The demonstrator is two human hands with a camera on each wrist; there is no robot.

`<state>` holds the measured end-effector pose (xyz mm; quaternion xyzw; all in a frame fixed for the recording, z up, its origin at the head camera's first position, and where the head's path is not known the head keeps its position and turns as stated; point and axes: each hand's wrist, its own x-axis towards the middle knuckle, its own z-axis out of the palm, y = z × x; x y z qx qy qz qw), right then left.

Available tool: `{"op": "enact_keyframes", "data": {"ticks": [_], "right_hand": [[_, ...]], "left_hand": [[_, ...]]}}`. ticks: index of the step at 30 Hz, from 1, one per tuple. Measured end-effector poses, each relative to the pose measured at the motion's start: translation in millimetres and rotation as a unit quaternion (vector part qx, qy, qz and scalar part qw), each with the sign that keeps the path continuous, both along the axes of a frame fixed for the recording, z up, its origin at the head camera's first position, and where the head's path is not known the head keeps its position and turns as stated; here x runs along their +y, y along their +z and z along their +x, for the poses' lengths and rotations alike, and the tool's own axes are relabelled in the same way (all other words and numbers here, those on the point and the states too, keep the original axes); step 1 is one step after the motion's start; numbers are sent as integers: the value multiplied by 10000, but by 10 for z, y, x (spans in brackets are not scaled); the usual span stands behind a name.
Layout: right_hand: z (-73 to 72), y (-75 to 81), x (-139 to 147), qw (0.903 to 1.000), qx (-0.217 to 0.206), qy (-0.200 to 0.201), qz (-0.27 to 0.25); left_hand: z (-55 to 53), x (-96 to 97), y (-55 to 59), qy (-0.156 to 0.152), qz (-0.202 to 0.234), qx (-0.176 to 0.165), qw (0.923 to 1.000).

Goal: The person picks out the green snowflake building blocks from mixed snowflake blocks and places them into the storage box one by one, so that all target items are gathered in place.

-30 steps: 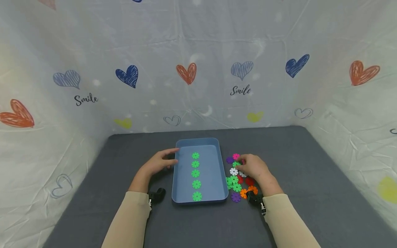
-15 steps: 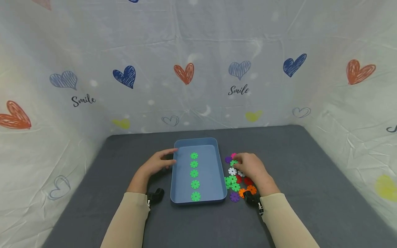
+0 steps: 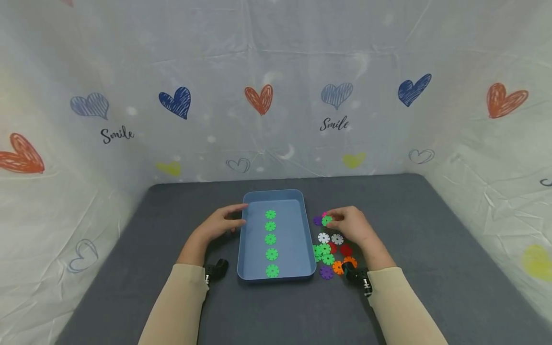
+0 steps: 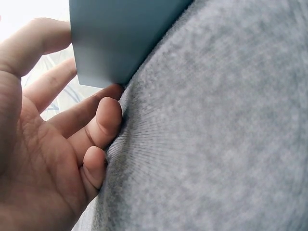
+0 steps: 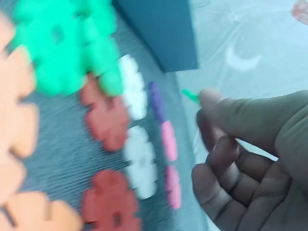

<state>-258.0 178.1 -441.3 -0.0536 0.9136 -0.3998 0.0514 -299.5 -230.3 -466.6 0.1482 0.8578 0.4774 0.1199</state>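
Note:
My right hand (image 3: 352, 226) pinches a green snowflake disc (image 3: 327, 221) between thumb and forefinger, lifted over the far end of the loose pile. In the right wrist view only a thin green edge of that disc (image 5: 190, 96) shows past the thumb. To the left lies a shallow blue tray (image 3: 293, 244). Down its middle runs a column of several green snowflake discs (image 3: 270, 238), spaced apart. My left hand (image 3: 219, 225) rests at the tray's left side, fingertips on its rim. In the left wrist view, the fingers touch the tray's outer wall (image 4: 113, 48), the lower ones against the cloth.
Right of the tray lie loose discs: green ones (image 3: 324, 248), white (image 3: 337, 239), red (image 3: 346, 250), orange (image 3: 338, 267) and purple (image 3: 327, 272). A pink disc (image 5: 169, 140) lies near the far end. Grey cloth (image 3: 267, 311) covers the table, with a printed curtain (image 3: 276, 139) behind.
My right hand has picked up a green disc from the pile's far end and raised it slightly, uncovering the white discs. The left hand stays at the tray.

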Motion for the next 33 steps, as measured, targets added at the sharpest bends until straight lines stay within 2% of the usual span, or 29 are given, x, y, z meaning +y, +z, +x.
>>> {"op": "enact_keyframes", "data": {"ticks": [3,8,13,17,21,24,33], "right_hand": [[12,89,-15,9977,3,-163,-654],[111,267,-164,9877,85,-44,-1564],[262,396,-454,9781,149,157,-2069],[385,412,-715,9728,85,420,-2278],[498,380,-962,9686,12,801,-2355],[557,320,-1103,9684,106,1077,-2246],[600,47,-1345,9695,399,1909,-1483]], "left_hand": [[1,0,8,-13,10,-8,10000],[-10,0,4,5,58,-58,10000],[-17,2,-8,3,41,-29,10000],[-7,10,-5,37,-38,1,10000],[2,18,1,67,-68,2,10000],[5,28,5,78,-38,-5,10000],[1,35,-7,84,-34,-10,10000]]}}
